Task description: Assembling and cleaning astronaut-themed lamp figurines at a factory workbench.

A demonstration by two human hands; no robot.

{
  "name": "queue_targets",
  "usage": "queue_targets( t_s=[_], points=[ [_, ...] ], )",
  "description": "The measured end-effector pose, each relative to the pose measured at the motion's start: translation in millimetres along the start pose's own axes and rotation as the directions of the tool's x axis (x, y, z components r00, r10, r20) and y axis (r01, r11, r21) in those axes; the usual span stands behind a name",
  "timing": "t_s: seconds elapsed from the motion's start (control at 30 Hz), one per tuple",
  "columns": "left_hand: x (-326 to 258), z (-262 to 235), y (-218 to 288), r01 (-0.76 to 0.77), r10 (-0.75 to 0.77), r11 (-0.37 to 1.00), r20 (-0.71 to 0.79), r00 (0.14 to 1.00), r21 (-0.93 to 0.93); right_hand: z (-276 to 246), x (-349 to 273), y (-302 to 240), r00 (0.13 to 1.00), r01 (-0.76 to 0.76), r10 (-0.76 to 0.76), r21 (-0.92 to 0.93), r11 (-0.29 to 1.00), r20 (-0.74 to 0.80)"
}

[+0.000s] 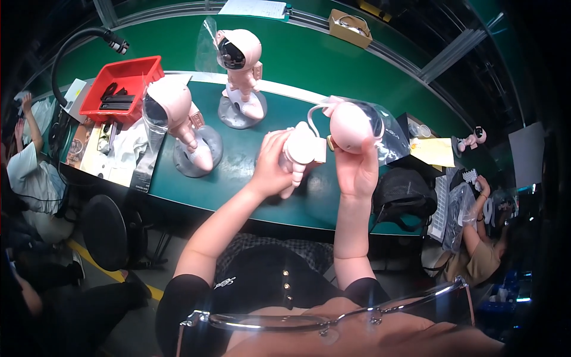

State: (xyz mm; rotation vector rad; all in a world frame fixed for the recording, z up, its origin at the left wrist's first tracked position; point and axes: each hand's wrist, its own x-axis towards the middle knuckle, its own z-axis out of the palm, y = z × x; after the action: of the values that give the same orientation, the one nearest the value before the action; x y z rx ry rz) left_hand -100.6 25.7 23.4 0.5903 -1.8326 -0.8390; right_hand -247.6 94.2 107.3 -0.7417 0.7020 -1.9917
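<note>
My left hand (272, 165) is wrapped round the pink and white body (301, 147) of an astronaut figure, over the green bench. In my right hand (357, 171) rests the figure's round pink head (350, 126), fingers curled up against its underside. Head and body are apart, and a pale cable (313, 114) loops between them. Clear plastic film (392, 138) hangs from the dark visor side of the head. Two assembled astronaut figures stand upright on grey bases to the left: one nearer (172, 104), one farther back (243, 50). Both have clear film at their visors.
A red bin (122, 89) with black parts sits at the left, beside a bendable black lamp arm (59, 56). On the right, a black bag (404, 193) lies near yellow paper (433, 151). A cardboard box (350, 28) stands at the back. Other people work at both sides.
</note>
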Motion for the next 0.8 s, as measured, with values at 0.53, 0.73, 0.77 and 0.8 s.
queue_targets(
  t_s=[0.53, 0.73, 0.77, 0.8],
  points=[
    [1.8, 0.0, -8.6, 0.074, -0.069, 0.996, 0.080, 0.994, -0.054, 30.8, 59.1, -78.2, 0.842, 0.412, 0.182, -0.824, 0.389, 0.507],
    [0.6, -11.1, -13.2, 0.080, -0.077, 0.940, 0.022, 0.997, -0.331, 86.5, 176.7, -3.3, 0.647, 0.549, 0.376, -0.748, 0.374, 0.663],
    [0.0, -15.2, -22.9, 0.114, -0.134, 0.924, -0.029, 0.991, -0.365, 95.8, 188.4, 13.7, 0.586, 0.550, 0.466, -0.748, 0.373, 0.663],
    [1.8, -16.1, -32.5, 0.142, -0.187, 0.901, -0.070, 0.980, -0.410, 98.0, 197.7, 26.1, 0.571, 0.548, 0.508, -0.760, 0.349, 0.645]
  ],
)
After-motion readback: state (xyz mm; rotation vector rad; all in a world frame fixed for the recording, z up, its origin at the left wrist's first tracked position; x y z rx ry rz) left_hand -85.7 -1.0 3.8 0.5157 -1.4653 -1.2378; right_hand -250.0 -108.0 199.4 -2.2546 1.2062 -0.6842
